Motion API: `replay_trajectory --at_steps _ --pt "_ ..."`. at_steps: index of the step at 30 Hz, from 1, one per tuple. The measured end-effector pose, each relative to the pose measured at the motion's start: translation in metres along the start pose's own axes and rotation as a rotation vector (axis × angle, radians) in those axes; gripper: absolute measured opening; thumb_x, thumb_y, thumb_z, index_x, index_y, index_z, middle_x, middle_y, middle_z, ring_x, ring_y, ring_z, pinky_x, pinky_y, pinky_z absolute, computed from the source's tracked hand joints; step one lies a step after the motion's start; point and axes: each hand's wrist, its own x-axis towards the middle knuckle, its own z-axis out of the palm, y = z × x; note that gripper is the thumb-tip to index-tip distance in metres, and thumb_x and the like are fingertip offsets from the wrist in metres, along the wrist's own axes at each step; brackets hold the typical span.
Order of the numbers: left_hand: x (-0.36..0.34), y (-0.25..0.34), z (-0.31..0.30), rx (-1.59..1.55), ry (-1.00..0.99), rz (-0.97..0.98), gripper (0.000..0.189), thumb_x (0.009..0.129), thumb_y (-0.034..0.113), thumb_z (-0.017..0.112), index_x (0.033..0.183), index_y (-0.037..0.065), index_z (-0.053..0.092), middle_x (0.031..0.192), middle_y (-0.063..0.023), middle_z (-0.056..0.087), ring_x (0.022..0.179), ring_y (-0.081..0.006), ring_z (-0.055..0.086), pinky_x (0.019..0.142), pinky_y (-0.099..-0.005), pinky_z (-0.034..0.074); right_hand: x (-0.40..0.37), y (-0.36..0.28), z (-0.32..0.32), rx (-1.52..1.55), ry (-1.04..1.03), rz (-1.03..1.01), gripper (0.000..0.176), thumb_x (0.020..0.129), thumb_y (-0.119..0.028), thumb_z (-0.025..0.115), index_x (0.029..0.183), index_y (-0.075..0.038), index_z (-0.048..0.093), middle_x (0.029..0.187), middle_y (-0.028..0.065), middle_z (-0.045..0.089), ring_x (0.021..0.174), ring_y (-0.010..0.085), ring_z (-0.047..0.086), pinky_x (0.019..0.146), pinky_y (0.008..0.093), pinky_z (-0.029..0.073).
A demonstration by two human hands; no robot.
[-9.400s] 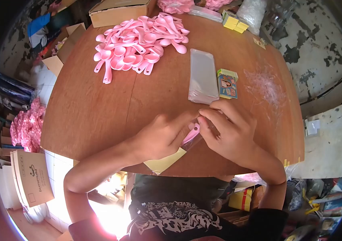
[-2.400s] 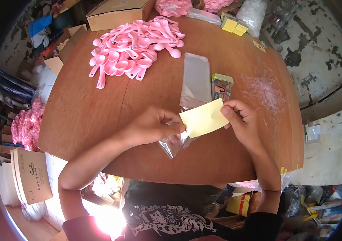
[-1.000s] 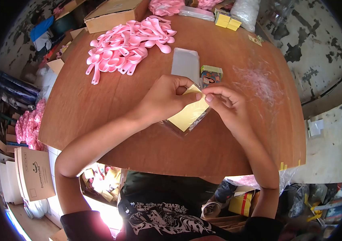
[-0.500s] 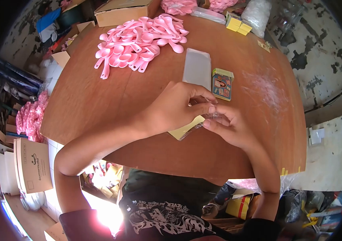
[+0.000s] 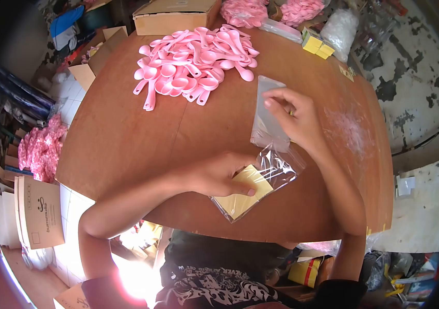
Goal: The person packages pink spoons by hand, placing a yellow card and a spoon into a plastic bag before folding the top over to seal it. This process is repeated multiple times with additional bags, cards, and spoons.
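My left hand (image 5: 224, 177) is closed on a clear plastic bag (image 5: 280, 167), with its thumb pressed over the yellow card-like piece (image 5: 242, 198) inside. The bag's bare clear end points up and right. Above it, my right hand (image 5: 299, 116) hovers over a stack of clear plastic sleeves (image 5: 267, 116), thumb and forefinger bent toward each other with a gap between them. I see nothing held there. A small yellowish bit shows behind those fingers; the rest is hidden by the hand.
A heap of pink plastic spoons (image 5: 193, 64) lies at the table's back left. Behind it stand a cardboard box (image 5: 175, 18), small yellow boxes (image 5: 316, 44) and a white plastic bundle (image 5: 340, 33). Thin clear scraps (image 5: 351, 129) lie on the right of the brown table (image 5: 127, 134).
My right hand has left the bag and moved up over the sleeves, covering the small blue picture pack. My left hand has lowered slightly, keeping hold of the bag, whose clear end now spreads out.
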Motion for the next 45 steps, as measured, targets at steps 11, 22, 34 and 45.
replay_trajectory --at_steps 11,22,34,45 --pt "-0.008 0.0 -0.013 0.046 -0.048 -0.047 0.037 0.085 0.019 0.072 0.116 0.003 0.06 0.086 -0.0137 0.066 0.076 -0.0209 0.062 0.07 -0.0358 0.048 0.149 0.093 0.044 -0.608 -0.096 -0.316 0.032 0.08 -0.006 0.066 0.112 -0.004 0.063 0.101 0.0174 0.063 0.093 0.0392 0.061 0.081 0.0464 0.05" --pt "-0.009 -0.004 -0.009 -0.083 0.124 -0.017 0.038 0.084 0.016 0.073 0.117 0.001 0.059 0.095 -0.0185 0.068 0.088 -0.0272 0.067 0.08 -0.0377 0.05 0.061 0.037 0.006 -0.215 0.28 -0.053 0.018 0.088 -0.013 0.067 0.102 -0.003 0.07 0.084 0.0062 0.068 0.068 0.012 0.064 0.06 0.0256 0.05" --pt "-0.006 0.0 -0.002 0.025 0.242 -0.081 0.035 0.082 0.013 0.073 0.112 0.0 0.06 0.091 -0.0176 0.069 0.082 -0.0277 0.068 0.075 -0.039 0.051 -0.04 -0.017 -0.068 0.767 0.347 0.263 0.025 0.097 -0.019 0.059 0.102 0.005 0.065 0.083 0.0079 0.068 0.07 0.0114 0.063 0.066 0.0247 0.051" --pt "-0.007 -0.001 0.005 0.034 0.237 -0.088 0.041 0.084 0.004 0.073 0.121 0.001 0.057 0.095 -0.0061 0.069 0.085 -0.009 0.064 0.071 -0.0272 0.053 -0.045 -0.022 -0.049 0.614 0.22 0.393 0.023 0.095 -0.022 0.062 0.097 0.0 0.068 0.079 0.002 0.066 0.07 0.007 0.059 0.065 0.0225 0.047"
